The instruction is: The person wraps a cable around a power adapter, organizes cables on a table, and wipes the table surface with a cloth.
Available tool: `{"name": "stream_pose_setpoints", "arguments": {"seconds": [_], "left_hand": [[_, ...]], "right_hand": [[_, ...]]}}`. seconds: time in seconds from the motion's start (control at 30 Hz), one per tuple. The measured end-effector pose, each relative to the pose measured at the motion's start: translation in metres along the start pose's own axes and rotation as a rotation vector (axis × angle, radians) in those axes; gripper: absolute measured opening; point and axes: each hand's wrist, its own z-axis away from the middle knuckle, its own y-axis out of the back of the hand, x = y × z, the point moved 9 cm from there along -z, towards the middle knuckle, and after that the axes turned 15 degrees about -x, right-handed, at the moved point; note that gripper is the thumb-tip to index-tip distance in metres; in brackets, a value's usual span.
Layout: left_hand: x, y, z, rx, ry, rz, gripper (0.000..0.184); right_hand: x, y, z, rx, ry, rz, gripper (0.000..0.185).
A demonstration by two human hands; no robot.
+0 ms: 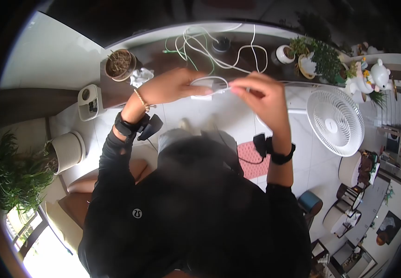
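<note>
Both hands are working on one white cable (216,78), which is hanging in the air to the left of the fan (334,123), in front of the shelf (151,53). The right hand (260,90), the one nearer the fan, is pinching the cable between thumb and forefinger. The left hand (175,85), farther out on the side away from the fan, is closing its thumb and fingers on the other side of the loop; its exact contact is not showing.

Between the two grips the held stretch is running crosswise, its long axis pointing roughly toward the fan. The loop is bowing up toward the shelf, away from the body. The right fingertips are meeting the cable at the loop's fan-side end, and the left hand is sitting at the opposite end. Beyond the hands, left of the fan, loose cords (205,50) are lying tangled on the shelf.
</note>
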Motion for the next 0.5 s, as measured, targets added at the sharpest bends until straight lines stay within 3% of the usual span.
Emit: {"name": "stream_pose_setpoints", "arguments": {"seconds": [0.03,0.13,0.23,0.37,0.4,0.5], "left_hand": [[0.002,-0.011,-0.001,-0.085,0.012,0.018,0.048],[0.006,-0.026,0.001,-0.058,-0.116,0.088,0.045],[0.021,-0.027,0.011,0.113,-0.243,0.109,0.041],[0.015,-0.023,0.012,0.111,-0.242,0.252,0.043],[0.008,-0.021,0.014,0.111,-0.16,0.29,0.044],[-0.026,-0.005,0.023,0.428,-0.106,0.645,0.051]], "right_hand": [[0.0,0.006,-0.003,-0.012,0.002,-0.005,0.011],[0.014,0.006,-0.012,-0.075,0.016,-0.216,0.016],[0.028,-0.001,-0.022,-0.115,0.085,-0.387,0.012],[0.042,-0.004,-0.024,-0.042,0.083,-0.491,0.012],[0.044,-0.002,-0.023,-0.03,0.064,-0.471,0.011],[0.041,0.001,-0.011,-0.07,0.009,-0.443,0.009]]}}
